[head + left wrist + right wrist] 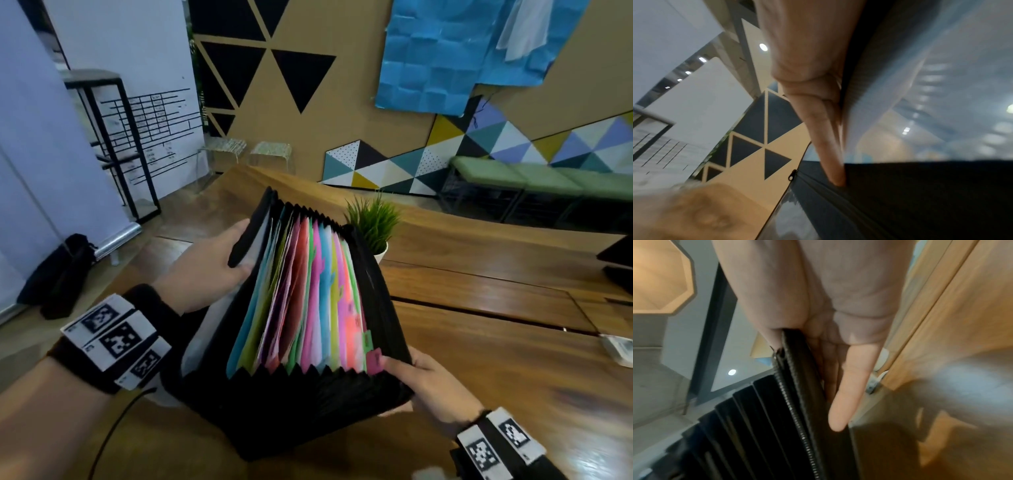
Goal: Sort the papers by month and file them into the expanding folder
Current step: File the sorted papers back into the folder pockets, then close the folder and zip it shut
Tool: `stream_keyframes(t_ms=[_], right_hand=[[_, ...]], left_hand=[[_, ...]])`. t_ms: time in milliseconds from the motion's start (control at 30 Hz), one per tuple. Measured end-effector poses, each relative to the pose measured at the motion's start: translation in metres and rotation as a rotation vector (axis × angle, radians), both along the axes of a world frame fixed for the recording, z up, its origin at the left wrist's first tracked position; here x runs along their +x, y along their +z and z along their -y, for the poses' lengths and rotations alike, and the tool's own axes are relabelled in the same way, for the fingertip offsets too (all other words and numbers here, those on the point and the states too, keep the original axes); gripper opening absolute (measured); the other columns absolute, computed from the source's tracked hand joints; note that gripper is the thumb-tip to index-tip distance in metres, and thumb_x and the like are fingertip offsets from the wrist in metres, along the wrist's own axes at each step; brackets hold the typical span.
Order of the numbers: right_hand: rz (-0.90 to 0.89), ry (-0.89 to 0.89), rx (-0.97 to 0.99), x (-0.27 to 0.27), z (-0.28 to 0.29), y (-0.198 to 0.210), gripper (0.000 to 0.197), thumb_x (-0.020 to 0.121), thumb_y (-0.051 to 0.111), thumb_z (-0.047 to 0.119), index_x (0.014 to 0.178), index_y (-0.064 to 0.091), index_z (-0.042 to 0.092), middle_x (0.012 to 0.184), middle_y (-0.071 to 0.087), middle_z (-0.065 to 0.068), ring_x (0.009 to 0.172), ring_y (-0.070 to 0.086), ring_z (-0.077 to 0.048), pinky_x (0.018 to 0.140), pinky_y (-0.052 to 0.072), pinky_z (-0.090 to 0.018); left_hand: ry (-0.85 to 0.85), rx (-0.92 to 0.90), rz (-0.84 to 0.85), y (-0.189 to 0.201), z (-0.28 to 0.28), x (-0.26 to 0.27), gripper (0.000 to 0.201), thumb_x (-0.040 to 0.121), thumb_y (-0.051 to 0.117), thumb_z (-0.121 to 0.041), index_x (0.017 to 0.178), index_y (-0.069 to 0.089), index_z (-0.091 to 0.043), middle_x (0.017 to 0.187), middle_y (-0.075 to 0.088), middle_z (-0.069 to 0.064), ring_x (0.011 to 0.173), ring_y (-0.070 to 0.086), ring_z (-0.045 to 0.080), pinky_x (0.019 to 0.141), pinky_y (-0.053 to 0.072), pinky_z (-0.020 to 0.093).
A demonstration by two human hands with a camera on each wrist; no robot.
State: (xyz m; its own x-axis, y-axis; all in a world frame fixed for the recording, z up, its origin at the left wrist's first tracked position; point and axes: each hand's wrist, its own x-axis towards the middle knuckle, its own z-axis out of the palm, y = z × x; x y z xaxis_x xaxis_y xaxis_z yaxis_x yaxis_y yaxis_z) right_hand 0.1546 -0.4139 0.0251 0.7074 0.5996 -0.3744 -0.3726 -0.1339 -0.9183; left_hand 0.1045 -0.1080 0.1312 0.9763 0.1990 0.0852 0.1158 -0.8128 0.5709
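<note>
Black expanding folder [301,404], fanned above tabletop [513,359], judged floppy and paper-laden; gripped at stiff end covers by left hand [202,267] and right hand [431,387].

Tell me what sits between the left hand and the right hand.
In the head view, the expanding folder spans between left hand and right hand, its coloured dividers fanned open.

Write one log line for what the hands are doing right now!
left hand: grips folder's left cover | right hand: grips right cover | expanding folder: spread open above table | papers: in pockets
</note>
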Motion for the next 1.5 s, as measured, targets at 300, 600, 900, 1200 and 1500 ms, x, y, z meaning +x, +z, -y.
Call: stream_keyframes(t_ms=[300, 600, 900, 1200, 1500], right_hand=[[-0.039, 0.145, -0.158, -0.008, 0.005, -0.056, 0.065, 0.06, 0.079, 0.054, 0.113, 0.061, 0.02, 0.091, 0.073, 0.009, 0.08, 0.067, 0.001, 0.069, 0.05, -0.014], [-0.238, -0.067, -0.415, 0.03, 0.061, -0.089, 0.014, 0.094, 0.047, -0.001, 0.106, 0.054, -0.001, 0.069, 0.061, -0.012, 0.055, 0.054, -0.021, 0.05, 0.04, -0.027], [0.604, 0.032, -0.778, 0.132, -0.017, -0.041, 0.008, 0.092, 0.053, 0.02, 0.096, 0.06, 0.023, 0.095, 0.062, 0.003, 0.086, 0.057, -0.013, 0.081, 0.046, -0.03], [0.606, 0.194, -0.758, 0.175, -0.116, -0.063, 0.029, 0.093, 0.047, 0.006, 0.116, 0.064, 0.014, 0.114, 0.062, -0.005, 0.106, 0.056, -0.02, 0.082, 0.039, -0.016], [0.565, 0.365, -0.627, 0.202, -0.178, -0.085, 0.044, 0.087, 0.033, -0.014, 0.118, 0.053, 0.01, 0.105, 0.062, -0.014, 0.088, 0.06, -0.022, 0.071, 0.049, -0.019]], left_hand=[[-0.103, -0.369, -0.271, -0.046, 0.062, 0.043, 0.067, 0.077, 0.067, -0.032, 0.139, 0.042, -0.022, 0.115, 0.057, -0.003, 0.1, 0.059, 0.016, 0.07, 0.052, 0.027], [0.085, 0.071, -0.604, -0.16, 0.074, 0.042, 0.08, 0.081, 0.035, -0.076, 0.144, 0.033, -0.026, 0.154, 0.025, 0.006, 0.141, 0.021, 0.029, 0.11, 0.018, 0.061], [-0.025, 0.266, -0.821, -0.208, 0.046, 0.017, 0.114, 0.063, 0.048, -0.087, 0.145, -0.017, -0.042, 0.154, -0.028, 0.001, 0.142, -0.021, 0.035, 0.105, 0.006, 0.071], [-0.316, 0.407, -0.803, -0.207, 0.02, 0.017, 0.121, 0.049, 0.036, -0.094, 0.144, -0.019, -0.042, 0.153, -0.03, 0.0, 0.141, -0.025, 0.032, 0.106, -0.006, 0.068], [0.043, 0.252, -0.541, -0.2, -0.017, 0.033, 0.107, 0.07, 0.061, -0.071, 0.15, 0.007, -0.027, 0.152, 0.018, 0.004, 0.139, 0.018, 0.025, 0.11, 0.025, 0.039]])
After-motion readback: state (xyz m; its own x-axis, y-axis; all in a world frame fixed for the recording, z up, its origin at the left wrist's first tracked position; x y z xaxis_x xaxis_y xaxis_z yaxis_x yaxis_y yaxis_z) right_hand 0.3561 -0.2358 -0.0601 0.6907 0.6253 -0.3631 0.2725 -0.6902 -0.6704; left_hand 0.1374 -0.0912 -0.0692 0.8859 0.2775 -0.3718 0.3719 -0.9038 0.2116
